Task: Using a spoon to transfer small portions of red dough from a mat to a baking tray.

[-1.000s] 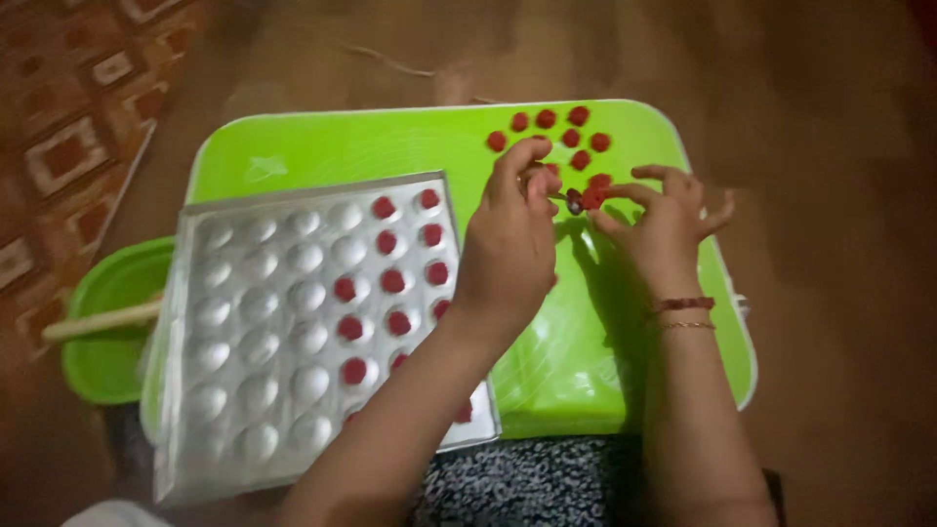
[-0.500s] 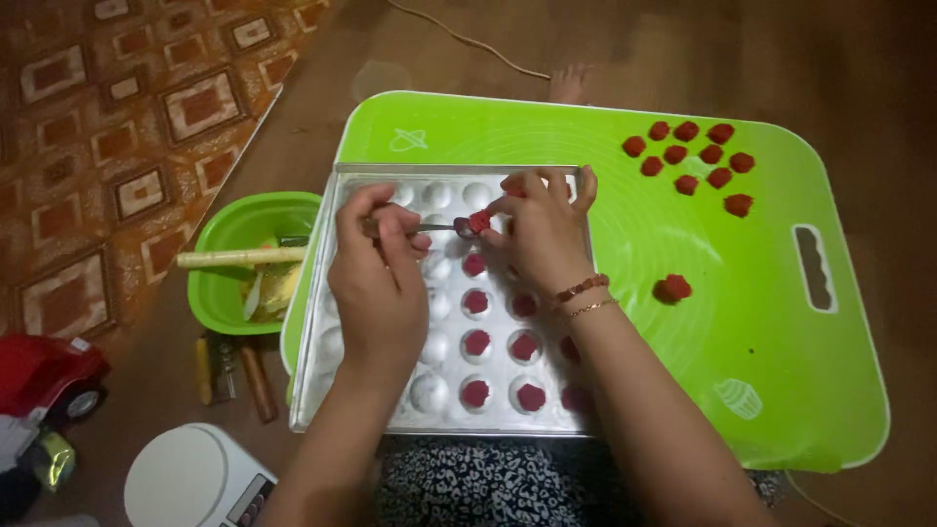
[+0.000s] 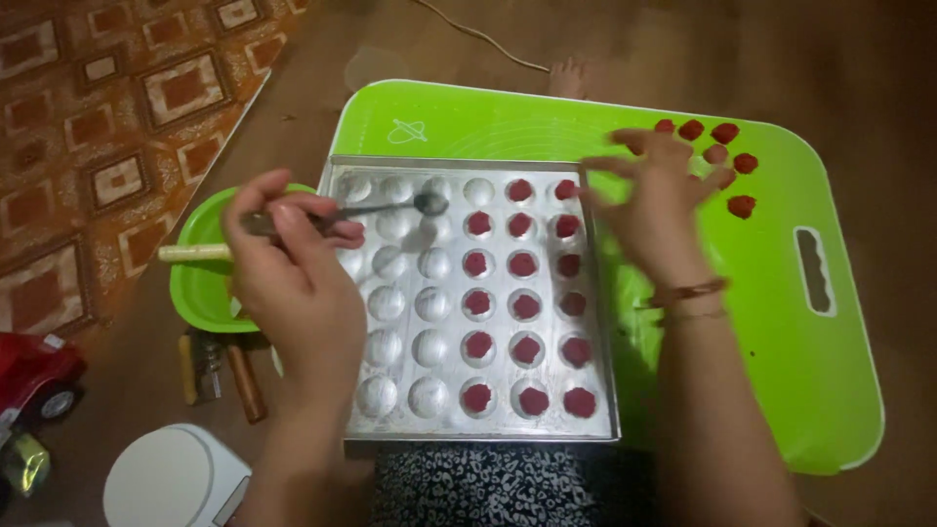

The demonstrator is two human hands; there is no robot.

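Observation:
My left hand [image 3: 293,259] grips a metal spoon [image 3: 390,207] whose bowl hovers over the upper middle of a silver mould tray [image 3: 468,429]. The tray's right three columns of round cups hold red pieces [image 3: 525,306]; the left cups look bare. My right hand [image 3: 659,190], fingers spread and holding nothing, hangs over the green cutting board [image 3: 839,390] just right of the tray. Several loose red pieces [image 3: 742,205] lie on the board beyond its fingertips.
A green bowl [image 3: 195,283] with a wooden stick [image 3: 190,253] sits left of the tray. Below it lie small wooden-handled tools [image 3: 244,376], a white kitchen scale [image 3: 171,478] and a red toy car [image 3: 34,376]. A patterned rug [image 3: 98,146] covers the left floor.
Both hands came from the red pieces on the board to the tray. Now the left hand has drawn back left with the spoon, and the right hand has moved right toward the loose pieces.

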